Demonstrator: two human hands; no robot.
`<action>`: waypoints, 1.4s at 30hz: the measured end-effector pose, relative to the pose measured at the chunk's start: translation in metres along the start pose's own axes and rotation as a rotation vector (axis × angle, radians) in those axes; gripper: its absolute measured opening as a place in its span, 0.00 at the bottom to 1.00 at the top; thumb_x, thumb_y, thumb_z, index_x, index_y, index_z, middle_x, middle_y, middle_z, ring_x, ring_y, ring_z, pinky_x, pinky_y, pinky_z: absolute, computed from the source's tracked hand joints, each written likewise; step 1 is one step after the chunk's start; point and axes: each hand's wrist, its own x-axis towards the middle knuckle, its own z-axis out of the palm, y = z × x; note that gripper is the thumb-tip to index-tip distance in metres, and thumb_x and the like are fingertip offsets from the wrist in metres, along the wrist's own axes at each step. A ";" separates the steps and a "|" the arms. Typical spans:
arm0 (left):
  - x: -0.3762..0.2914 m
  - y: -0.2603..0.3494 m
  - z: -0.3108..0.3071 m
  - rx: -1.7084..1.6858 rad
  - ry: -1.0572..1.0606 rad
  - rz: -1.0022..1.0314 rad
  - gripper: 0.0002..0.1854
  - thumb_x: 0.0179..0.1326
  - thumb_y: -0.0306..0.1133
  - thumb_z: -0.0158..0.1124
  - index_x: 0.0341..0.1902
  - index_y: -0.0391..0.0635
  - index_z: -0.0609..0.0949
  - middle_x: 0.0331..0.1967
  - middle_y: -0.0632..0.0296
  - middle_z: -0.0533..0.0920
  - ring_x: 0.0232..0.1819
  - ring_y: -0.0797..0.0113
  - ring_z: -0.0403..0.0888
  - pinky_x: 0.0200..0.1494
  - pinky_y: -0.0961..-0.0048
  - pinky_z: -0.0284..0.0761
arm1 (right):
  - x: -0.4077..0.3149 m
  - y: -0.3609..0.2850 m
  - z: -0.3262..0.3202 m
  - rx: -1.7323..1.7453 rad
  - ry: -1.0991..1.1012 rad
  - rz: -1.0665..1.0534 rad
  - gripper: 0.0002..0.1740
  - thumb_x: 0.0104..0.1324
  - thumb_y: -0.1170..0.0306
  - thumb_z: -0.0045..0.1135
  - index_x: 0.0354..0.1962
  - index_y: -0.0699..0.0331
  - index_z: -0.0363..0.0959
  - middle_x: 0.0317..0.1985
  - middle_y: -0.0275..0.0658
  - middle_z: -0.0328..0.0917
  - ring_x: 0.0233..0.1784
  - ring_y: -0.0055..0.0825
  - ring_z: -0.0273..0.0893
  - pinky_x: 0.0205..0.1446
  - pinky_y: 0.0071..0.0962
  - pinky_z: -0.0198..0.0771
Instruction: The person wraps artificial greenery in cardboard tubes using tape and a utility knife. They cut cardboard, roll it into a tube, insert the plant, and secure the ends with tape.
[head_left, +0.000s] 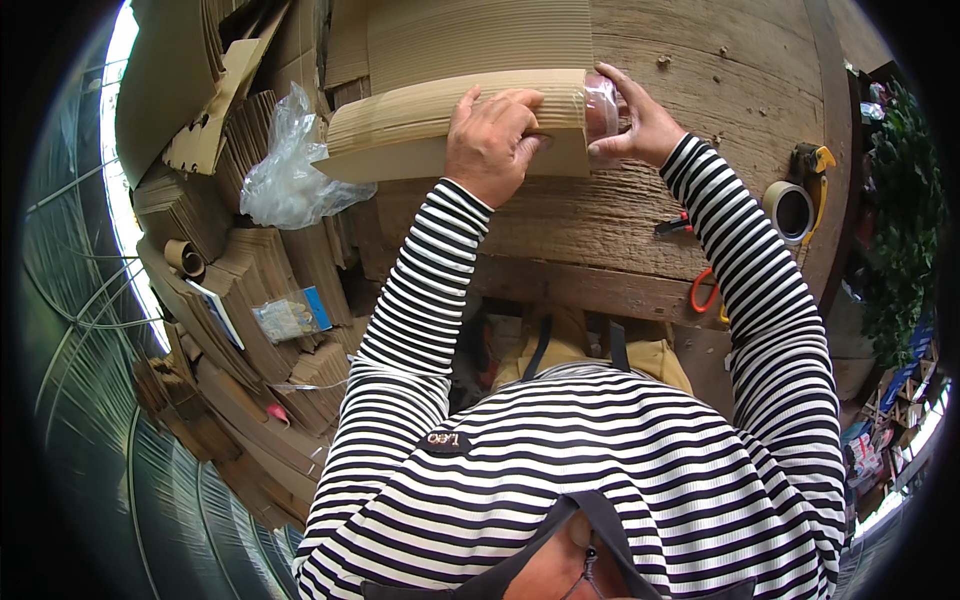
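Observation:
A sheet of single-faced corrugated cardboard (397, 107) is bent over into a half roll on the wooden table, its ribbed side outward and its smooth flap facing me. My left hand (495, 139) grips it from above, with the thumb along the flap's upper edge. From the roll's right end projects a clear plastic cylinder (602, 105), perhaps a container. My right hand (634, 112) holds this end between thumb and fingers. How far the plastic reaches inside the roll is hidden. Another ribbed cardboard sheet (480, 34) lies flat just behind.
On the weathered wooden table (675, 45), a tape roll (788, 212) and a yellow-handled tape dispenser (817, 161) lie at right. Red-handled scissors (702, 291) lie partly under my right sleeve. A crumpled clear plastic bag (281, 165) and stacked cardboard (247, 262) crowd the left.

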 end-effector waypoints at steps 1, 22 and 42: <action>0.002 0.002 0.000 0.005 -0.004 0.002 0.12 0.54 0.31 0.75 0.35 0.49 0.78 0.53 0.67 0.85 0.58 0.64 0.81 0.72 0.43 0.61 | 0.003 -0.001 -0.002 -0.007 0.016 -0.013 0.69 0.45 0.51 0.83 0.77 0.61 0.49 0.73 0.59 0.61 0.77 0.51 0.60 0.79 0.42 0.59; 0.027 -0.007 -0.004 -0.024 -0.018 0.047 0.11 0.53 0.28 0.74 0.36 0.46 0.79 0.54 0.64 0.86 0.59 0.60 0.81 0.69 0.50 0.66 | 0.018 -0.005 -0.013 -0.025 -0.020 -0.055 0.76 0.38 0.61 0.84 0.78 0.60 0.40 0.73 0.58 0.57 0.77 0.50 0.59 0.79 0.41 0.60; 0.067 -0.027 -0.003 0.025 -0.036 -0.034 0.11 0.54 0.31 0.75 0.40 0.48 0.82 0.45 0.67 0.84 0.44 0.60 0.82 0.51 0.64 0.74 | 0.034 -0.014 -0.028 0.189 -0.086 0.058 0.70 0.43 0.63 0.82 0.78 0.61 0.44 0.68 0.58 0.68 0.72 0.47 0.68 0.74 0.41 0.66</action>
